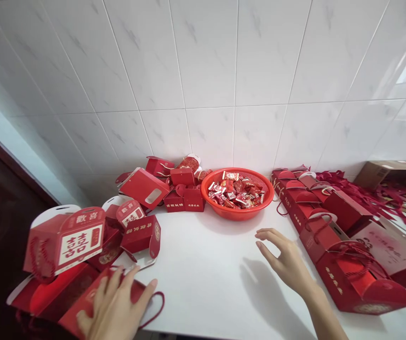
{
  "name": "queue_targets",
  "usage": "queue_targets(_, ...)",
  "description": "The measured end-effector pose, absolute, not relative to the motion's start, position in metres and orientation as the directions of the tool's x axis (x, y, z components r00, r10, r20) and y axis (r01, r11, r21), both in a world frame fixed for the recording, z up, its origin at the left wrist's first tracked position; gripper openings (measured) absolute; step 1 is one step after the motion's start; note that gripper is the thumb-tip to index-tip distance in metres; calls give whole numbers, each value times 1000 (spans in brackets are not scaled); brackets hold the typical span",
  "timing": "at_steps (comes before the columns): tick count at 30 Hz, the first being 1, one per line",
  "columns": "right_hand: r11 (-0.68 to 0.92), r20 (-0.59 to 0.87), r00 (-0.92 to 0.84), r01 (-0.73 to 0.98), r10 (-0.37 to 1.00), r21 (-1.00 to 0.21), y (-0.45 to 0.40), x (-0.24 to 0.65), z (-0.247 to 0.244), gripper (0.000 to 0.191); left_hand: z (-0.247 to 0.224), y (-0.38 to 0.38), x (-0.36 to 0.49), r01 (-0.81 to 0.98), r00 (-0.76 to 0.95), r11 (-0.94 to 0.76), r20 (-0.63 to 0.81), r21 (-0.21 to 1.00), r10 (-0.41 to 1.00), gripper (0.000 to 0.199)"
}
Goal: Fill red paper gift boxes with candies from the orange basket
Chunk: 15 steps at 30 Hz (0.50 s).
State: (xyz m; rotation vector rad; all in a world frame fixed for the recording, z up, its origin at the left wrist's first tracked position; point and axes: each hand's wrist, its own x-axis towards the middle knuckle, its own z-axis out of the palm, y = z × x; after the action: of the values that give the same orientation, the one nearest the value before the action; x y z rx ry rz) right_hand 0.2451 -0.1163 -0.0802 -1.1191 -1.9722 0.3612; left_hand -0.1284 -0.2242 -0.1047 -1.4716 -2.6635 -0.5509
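My left hand [116, 302] lies with spread fingers over a red gift box [94, 290] at the lower left; a dark red cord handle [160, 309] loops out beside the thumb. My right hand [284, 257] hovers above the white table [203, 274], empty, its fingers apart. Beyond it stands a red plastic basket [236, 215] filled with wrapped candies [236, 189]. Close to the left hand is a heap of red boxes, among them one box [68, 241] with a white label and one box lying tipped [141, 236].
Along the right side runs a row of red boxes [351, 283] with cord handles. Behind them lie red ribbons [351, 189] and a brown cardboard box [394, 174]. More red boxes [185, 198] stand left of the basket, against the tiled wall [210, 132].
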Motion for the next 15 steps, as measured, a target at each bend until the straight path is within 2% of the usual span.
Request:
queue_targets(3,560,477,-305,567,824,-604,-116,240,-86,20,-102,-216,-96,915,-314,243,189,322,930,40)
queue_targets(7,558,427,-360,551,830,-620,-114,233,-93,19,-99,-193,-55,865,-78,-45,222,500,972,41)
queue_targets(9,556,402,-384,547,831,-626,-115,231,-95,18,-94,-182,-40,835,-42,-75,200,546,979,47)
queue_targets(12,550,375,-406,543,834,-634,-118,229,-98,17,-80,-171,-34,839,8,-93,160,536,987,47)
queue_targets(15,536,353,-409,546,842,-645,-121,230,-101,17,-68,-171,-47,861,51,-181,273,476,961,37)
